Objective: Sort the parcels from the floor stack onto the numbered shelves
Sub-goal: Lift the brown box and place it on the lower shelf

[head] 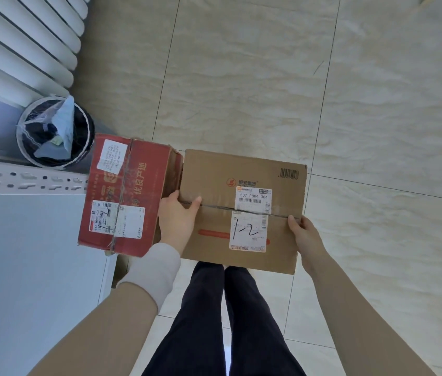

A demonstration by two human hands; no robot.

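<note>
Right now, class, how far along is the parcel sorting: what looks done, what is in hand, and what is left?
Possibly done: a red box lies on the edge of the white shelf. In hand: the left hand and right hand grip a brown box whose label reads 1-2. Left: shelving it. How many parcels remain is not visible.

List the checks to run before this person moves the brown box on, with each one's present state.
1. Left hand grip on brown box left edge: ok.
2. Right hand grip on right edge: ok.
3. Handwritten label reads 1-2: ok.
4. White shelf is the 1-2 shelf: cannot tell.
5. Gap to red box alongside: cannot tell.
</note>
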